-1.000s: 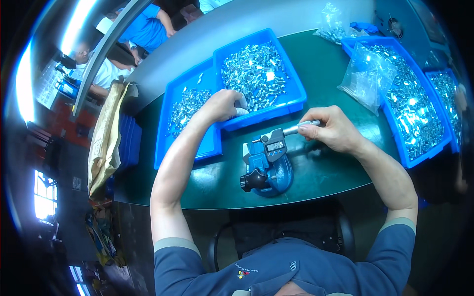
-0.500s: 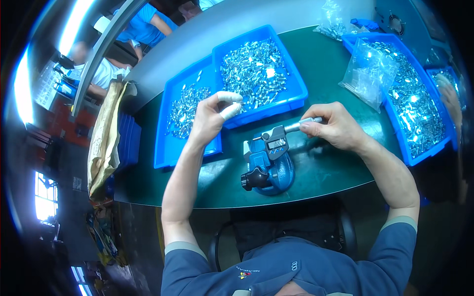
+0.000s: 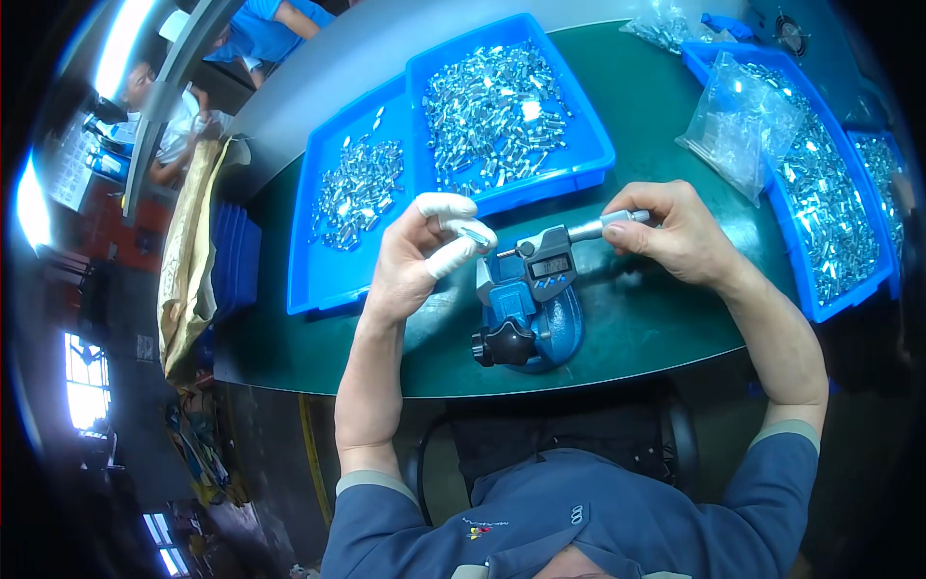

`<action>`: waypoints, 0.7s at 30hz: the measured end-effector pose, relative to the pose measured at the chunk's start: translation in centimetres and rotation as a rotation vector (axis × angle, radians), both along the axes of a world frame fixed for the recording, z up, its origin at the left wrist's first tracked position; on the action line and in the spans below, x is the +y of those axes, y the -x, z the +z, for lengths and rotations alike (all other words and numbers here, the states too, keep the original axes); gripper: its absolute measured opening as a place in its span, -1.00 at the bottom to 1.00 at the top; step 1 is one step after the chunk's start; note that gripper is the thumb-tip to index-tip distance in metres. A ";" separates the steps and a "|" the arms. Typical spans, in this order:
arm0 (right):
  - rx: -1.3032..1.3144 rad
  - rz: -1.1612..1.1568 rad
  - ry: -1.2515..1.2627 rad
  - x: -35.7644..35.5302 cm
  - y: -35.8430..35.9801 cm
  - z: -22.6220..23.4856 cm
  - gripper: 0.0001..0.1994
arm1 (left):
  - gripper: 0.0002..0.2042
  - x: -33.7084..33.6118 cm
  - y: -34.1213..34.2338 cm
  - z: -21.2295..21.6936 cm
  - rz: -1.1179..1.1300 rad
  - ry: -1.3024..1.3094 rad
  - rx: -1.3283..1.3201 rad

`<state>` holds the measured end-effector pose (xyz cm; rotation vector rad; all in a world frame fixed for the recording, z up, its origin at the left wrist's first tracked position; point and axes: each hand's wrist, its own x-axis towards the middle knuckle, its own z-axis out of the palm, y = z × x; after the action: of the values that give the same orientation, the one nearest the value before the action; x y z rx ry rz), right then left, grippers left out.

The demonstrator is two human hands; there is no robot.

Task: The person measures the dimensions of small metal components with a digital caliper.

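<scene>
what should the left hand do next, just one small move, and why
Probably ease the left hand slightly right, to bring the small metal part into the gap of the micrometer: its fingertips pinch the part close to that gap, and the right hand is at the silver barrel, seemingly placed to turn it.

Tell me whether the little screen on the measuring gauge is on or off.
On: dark digits show on the little screen.
</scene>
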<state>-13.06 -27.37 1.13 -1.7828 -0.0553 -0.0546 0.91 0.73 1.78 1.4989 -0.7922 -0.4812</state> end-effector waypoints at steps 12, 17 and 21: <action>-0.015 -0.010 0.007 0.0 0.1 -0.2 -0.76 | -0.72 0.5 -0.6 -0.5 -0.066 -0.112 -0.084; -0.037 -0.016 0.008 0.1 0.1 -0.2 -0.75 | -0.68 0.1 -0.6 0.0 -0.126 -0.131 -0.145; -0.040 -0.021 0.017 0.1 0.1 -0.3 -0.75 | -0.69 -0.2 -0.6 0.4 -0.162 -0.148 -0.174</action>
<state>-13.15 -27.25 0.80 -1.7995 -0.0661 -0.1053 1.54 0.51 2.22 1.6371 -1.0382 -0.5450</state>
